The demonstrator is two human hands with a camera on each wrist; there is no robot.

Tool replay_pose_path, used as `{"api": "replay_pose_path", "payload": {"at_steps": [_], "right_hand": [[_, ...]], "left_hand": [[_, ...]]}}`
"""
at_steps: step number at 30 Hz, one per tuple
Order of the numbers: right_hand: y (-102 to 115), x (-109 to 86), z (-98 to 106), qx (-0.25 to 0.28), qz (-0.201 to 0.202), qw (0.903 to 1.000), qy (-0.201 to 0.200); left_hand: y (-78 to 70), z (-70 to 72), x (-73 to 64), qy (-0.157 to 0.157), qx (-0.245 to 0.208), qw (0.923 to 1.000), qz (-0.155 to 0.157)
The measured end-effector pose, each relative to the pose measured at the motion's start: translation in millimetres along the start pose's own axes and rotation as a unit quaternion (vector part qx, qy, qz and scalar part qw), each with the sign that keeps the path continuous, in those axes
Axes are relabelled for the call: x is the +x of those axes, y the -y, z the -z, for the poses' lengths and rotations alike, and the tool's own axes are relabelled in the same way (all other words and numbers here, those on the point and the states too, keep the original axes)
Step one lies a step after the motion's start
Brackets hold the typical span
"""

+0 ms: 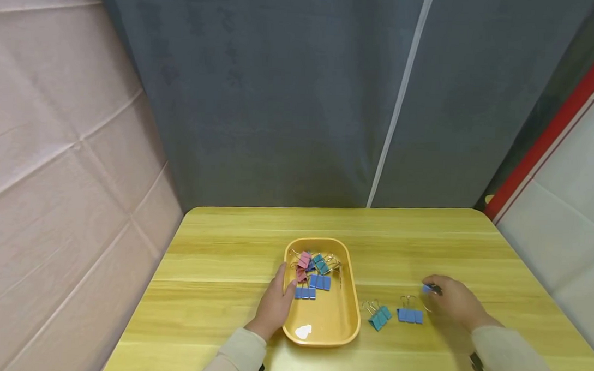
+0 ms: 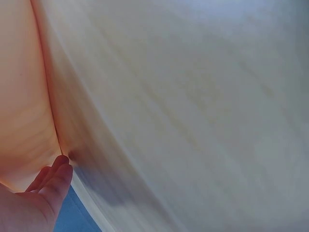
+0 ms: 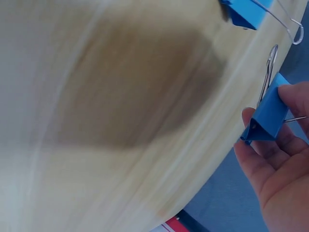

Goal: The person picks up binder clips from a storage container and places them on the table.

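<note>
A yellow-orange tray (image 1: pixel 328 317) stands on the table, with my left hand (image 1: pixel 275 305) at its left side. The thumb lies over the rim while straight fingers (image 2: pixel 57 181) press the outer wall in the left wrist view. My right hand (image 1: pixel 455 303), off to the right, pinches a blue binder clip (image 3: pixel 269 113) between thumb and fingers, its wire handles sticking out. Left of that hand a second blue binder clip (image 1: pixel 410 316) lies on the table. A teal binder clip (image 1: pixel 379 318) lies between it and the tray.
Several pink, teal and blue binder clips (image 1: pixel 320 282) lie in the tray's far left part. The wood-grain table (image 1: pixel 216 259) ends at a dark curtain (image 1: pixel 279 125) behind. Pale sheeted walls stand on the left (image 1: pixel 66 172) and right (image 1: pixel 571 217).
</note>
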State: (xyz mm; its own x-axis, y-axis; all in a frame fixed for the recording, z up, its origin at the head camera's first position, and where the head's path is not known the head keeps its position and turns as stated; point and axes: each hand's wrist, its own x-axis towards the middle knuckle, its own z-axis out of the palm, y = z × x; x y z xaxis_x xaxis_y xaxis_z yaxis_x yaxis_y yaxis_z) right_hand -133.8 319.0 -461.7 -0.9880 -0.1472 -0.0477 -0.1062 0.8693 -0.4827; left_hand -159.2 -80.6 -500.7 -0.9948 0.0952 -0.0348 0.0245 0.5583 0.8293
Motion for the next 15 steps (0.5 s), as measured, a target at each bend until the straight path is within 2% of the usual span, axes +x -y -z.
{"api": "replay_pose_path", "payload": {"at_steps": [5,15], "right_hand": [[-6,-2.5,-4,0.001,-0.009,0.9999,0.009],[-18,-7.5,-11,-0.013,-0.004,0.9998,0.016]], "left_hand": [[1.2,-0.2,0.4,-0.001,0.000,1.0000,-0.005],[0.8,-0.4,0.6,0.000,0.002,1.0000,-0.001]]}}
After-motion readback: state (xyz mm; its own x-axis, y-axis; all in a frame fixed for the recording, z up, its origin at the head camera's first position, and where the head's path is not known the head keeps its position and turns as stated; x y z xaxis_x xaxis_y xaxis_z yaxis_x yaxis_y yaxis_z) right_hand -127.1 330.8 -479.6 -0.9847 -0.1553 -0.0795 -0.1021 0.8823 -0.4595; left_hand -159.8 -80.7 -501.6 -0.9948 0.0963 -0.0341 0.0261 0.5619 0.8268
